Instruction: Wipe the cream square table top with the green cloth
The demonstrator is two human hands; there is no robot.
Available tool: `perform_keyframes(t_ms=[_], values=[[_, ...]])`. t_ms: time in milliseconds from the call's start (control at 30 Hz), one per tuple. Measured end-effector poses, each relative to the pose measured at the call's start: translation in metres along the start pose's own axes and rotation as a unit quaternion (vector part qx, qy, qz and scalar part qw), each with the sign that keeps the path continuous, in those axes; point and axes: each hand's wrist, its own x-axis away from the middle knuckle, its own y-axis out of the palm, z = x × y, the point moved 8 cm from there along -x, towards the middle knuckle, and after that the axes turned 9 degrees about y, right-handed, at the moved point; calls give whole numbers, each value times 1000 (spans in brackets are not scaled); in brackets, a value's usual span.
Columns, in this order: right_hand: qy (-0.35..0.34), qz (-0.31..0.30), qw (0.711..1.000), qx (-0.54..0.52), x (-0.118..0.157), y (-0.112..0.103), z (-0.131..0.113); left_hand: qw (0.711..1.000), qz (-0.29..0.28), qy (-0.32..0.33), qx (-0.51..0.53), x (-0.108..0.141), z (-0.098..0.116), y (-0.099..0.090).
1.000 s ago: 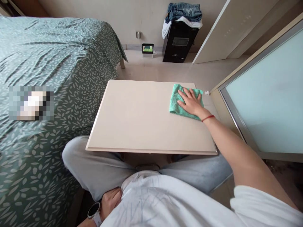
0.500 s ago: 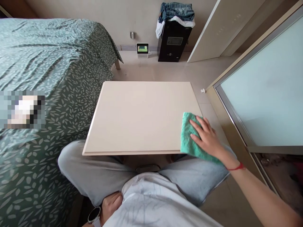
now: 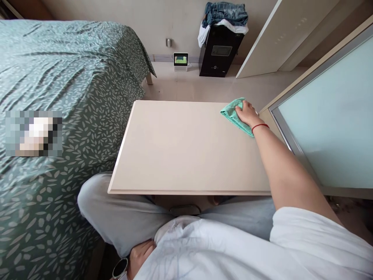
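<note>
At the far right corner of the cream tabletop [image 3: 180,151], my right hand [image 3: 247,112] presses down on a green cleaning cloth [image 3: 233,112]. The fingers curl over the cloth, which is bunched and slightly folded; part of it lies flat on the surface. A red string circles that wrist. My left hand [image 3: 141,252] rests low by my lap against my thigh, its fingers curled in and partly covered by my shirt. It wears a round-faced watch [image 3: 120,268] and shows nothing held.
A bed with a green leaf-patterned cover [image 3: 96,112] stands close on the left. Beyond the table are a small screen device [image 3: 180,62] on the floor and a black cabinet [image 3: 218,54] topped with folded jeans [image 3: 225,13]. A frosted-glass panel [image 3: 335,109] runs along the right.
My right hand has moved the cloth from the near right edge to the far right corner, and the cloth has bunched. My left hand stays by my lap.
</note>
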Motion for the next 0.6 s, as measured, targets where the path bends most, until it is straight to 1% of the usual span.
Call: perform_keyframes(t_ms=[67,100,133,200,267,367,433,500,567,600], values=[[27,-8,999,22,3,4,-27,1000,3,-8,9,4,-2,2],[33,-17,999,30,5,8,-45,1000,5,-13,14,6,-3,3],[20,-25,999,35,8,13,-69,1000,10,-15,19,7,-4,3],[-32,-44,998,40,15,26,-127,999,19,-16,28,8,-4,2],[-94,-63,993,39,25,42,-194,999,19,-18,37,7,-4,1],[-196,-72,978,30,44,61,-299,997,6,-35,68,3,-3,1],[-259,-70,963,28,59,71,-362,995,11,-52,82,3,-2,1],[-308,-74,948,32,73,80,-414,994,35,-76,70,3,0,0],[-355,-84,930,39,88,89,-454,992,54,-103,51,6,2,0],[-382,-89,919,43,98,93,-469,991,60,-115,44,7,3,1]])
